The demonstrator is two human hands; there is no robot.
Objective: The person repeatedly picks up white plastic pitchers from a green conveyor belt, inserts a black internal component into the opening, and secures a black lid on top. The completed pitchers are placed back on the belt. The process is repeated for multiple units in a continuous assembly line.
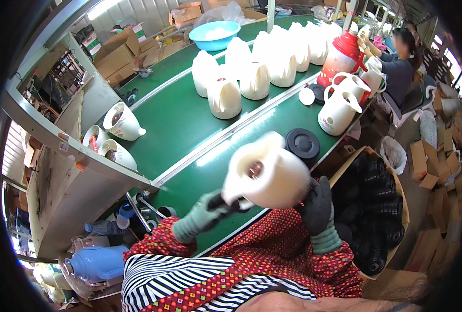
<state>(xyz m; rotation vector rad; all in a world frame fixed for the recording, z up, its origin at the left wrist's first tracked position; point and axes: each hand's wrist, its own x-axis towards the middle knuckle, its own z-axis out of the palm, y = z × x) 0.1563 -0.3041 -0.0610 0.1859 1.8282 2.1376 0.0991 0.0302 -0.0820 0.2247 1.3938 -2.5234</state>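
A white vacuum jug (285, 179) is tilted on its side in front of me, its open mouth facing left and showing a shiny reddish-brown inside. It is a little blurred. My left hand (212, 210), in a green and black work glove, grips it at the lower edge by the mouth; the exact hold is partly hidden. My right hand (315, 207), gloved alike, is pressed round the bottom end. Just beyond the jug, a black round ribbed part (302, 144) lies on the green conveyor belt (189, 179).
Several white jugs (224, 99) stand along the far belt, and more (122, 122) lie at the left. A red thermos (340, 57) and white pitchers (337, 112) stand right. A carton of black round parts (374, 208) is beside me. Another person (400, 67) sits farther along.
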